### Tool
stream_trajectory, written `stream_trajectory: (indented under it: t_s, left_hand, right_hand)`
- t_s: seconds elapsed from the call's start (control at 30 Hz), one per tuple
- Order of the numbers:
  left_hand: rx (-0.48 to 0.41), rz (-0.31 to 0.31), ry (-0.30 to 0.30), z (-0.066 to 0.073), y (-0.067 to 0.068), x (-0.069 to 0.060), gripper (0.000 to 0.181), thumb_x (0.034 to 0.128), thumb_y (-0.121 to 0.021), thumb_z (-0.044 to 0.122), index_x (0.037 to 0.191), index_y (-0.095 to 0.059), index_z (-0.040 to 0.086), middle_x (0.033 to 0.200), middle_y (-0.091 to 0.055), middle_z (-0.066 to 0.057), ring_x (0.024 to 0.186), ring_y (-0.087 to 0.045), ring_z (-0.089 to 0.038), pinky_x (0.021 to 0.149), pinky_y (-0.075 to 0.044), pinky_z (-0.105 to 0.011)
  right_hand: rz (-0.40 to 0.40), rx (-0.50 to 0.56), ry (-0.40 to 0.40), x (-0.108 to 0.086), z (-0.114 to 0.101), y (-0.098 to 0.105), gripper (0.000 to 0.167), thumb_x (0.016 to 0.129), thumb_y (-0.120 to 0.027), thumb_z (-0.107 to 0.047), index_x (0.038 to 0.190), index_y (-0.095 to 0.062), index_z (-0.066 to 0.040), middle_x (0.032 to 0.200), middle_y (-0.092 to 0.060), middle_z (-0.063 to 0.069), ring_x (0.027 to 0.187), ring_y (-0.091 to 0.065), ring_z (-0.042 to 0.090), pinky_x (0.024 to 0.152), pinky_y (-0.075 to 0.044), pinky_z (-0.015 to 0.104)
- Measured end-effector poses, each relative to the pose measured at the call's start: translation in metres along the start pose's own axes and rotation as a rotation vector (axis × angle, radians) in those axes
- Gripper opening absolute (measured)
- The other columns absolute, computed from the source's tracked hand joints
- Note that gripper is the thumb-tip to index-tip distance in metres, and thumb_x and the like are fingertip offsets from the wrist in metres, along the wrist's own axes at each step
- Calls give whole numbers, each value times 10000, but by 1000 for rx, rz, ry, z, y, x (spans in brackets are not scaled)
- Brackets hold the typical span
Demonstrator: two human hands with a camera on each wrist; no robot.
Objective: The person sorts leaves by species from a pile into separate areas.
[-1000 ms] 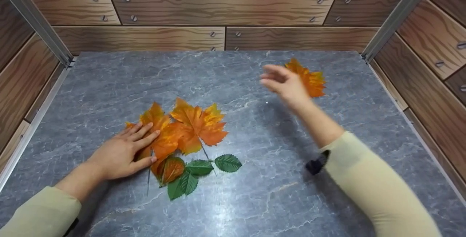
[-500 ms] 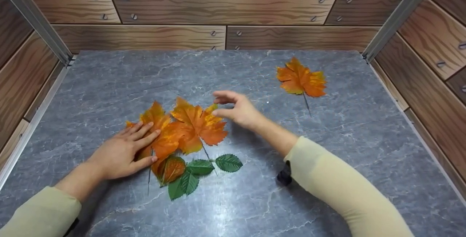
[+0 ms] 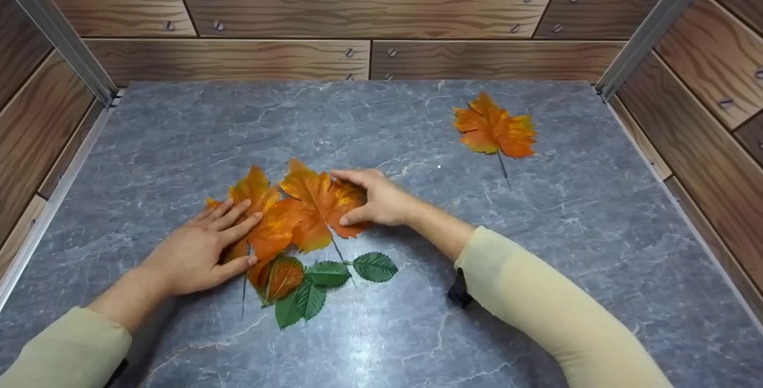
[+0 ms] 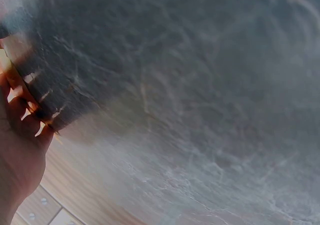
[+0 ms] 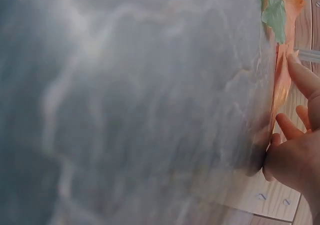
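Observation:
Orange artificial maple leaves lie in a cluster at the left middle of the head view. My left hand [image 3: 194,251] rests flat on the left maple leaf [image 3: 256,191], fingers spread. Beside it, overlapping, is another maple leaf [image 3: 310,197] with a dark stem. Over that leaf's right edge is my right hand [image 3: 384,200], its thumb and forefinger apart and touching the leaf; the other fingers are mostly hidden in the head view. The right wrist view shows the thumb [image 5: 300,75] against the orange leaf. Below lie green leaves [image 3: 325,275] and a small folded orange-green leaf [image 3: 283,279].
A separate orange maple leaf [image 3: 495,129] with a stem lies at the back right of the grey marbled table [image 3: 536,304]. Wood-patterned panels [image 3: 369,9] and metal posts [image 3: 650,33] enclose the table at the back and sides.
My right hand has moved left and toward me, from beside the far-right maple leaf to the right edge of the clustered one. My left hand has stayed in place.

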State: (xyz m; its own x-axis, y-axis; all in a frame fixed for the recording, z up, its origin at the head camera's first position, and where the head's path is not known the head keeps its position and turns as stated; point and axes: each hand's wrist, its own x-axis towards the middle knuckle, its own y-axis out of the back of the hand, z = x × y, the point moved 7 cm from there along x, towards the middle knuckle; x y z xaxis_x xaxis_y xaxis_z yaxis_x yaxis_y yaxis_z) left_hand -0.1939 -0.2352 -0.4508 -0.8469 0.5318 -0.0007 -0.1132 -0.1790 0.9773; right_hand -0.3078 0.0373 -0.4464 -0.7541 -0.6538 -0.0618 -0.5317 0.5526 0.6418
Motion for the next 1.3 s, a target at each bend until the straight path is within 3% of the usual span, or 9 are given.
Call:
stream_trajectory:
  t_s: [0.17, 0.4, 0.6, 0.77, 1.1, 1.3]
  left_hand:
    - [0, -1, 2, 0, 0, -1, 768, 1068, -488, 636, 1670, -359, 177, 1728, -248, -151, 1545, -288, -467, 1232, -265, -646]
    - [-1, -3, 3, 0, 0, 0, 768, 1068, -486, 639, 1672, -356, 183, 1729, -246, -143, 1556, -274, -449, 1234, -265, -642]
    - [-1, 12, 0, 0, 0, -1, 760, 1066, -505, 628, 1665, -374, 179, 1721, -268, -150, 1543, -300, -460, 1225, -286, -642]
    - [-3, 10, 1, 0, 0, -1, 761, 1066, -506, 629, 1665, -374, 180, 1720, -273, -151, 1542, -303, -459, 1225, -285, -642]
    - [13, 11, -8, 0, 2, 2, 761, 1068, -503, 626, 1665, -371, 174, 1721, -263, -156, 1539, -302, -466, 1225, -283, -644]
    - [4, 5, -5, 0, 1, 0, 762, 1068, -502, 625, 1667, -365, 175, 1722, -259, -154, 1541, -296, -466, 1225, -277, -650]
  right_hand:
    - [-8, -76, -1, 0, -2, -4, 931, 828, -918, -175, 1633, -452, -223, 1641, -467, 17, 1504, -309, 329, 1263, -219, 528]
    - [12, -40, -5, 0, -2, -4, 874, 845, -896, -114, 1613, -488, -209, 1621, -493, 35, 1459, -365, 334, 1240, -269, 495]
    - [24, 114, -18, 0, 1, -1, 850, 858, -857, 2, 1604, -501, -193, 1593, -505, 121, 1337, -562, 304, 1136, -455, 407]
    - [46, 220, -44, -1, 3, 4, 792, 880, -841, 7, 1580, -536, -200, 1563, -532, 107, 1209, -642, 271, 1003, -556, 360]
    - [121, 386, -42, -4, 8, 18, 722, 894, -822, 32, 1546, -576, -159, 1460, -623, 100, 1168, -671, 264, 954, -582, 359]
    - [247, 511, -55, -7, 13, 32, 697, 878, -812, 70, 1514, -600, -120, 1419, -640, 126, 1145, -679, 252, 968, -581, 334]
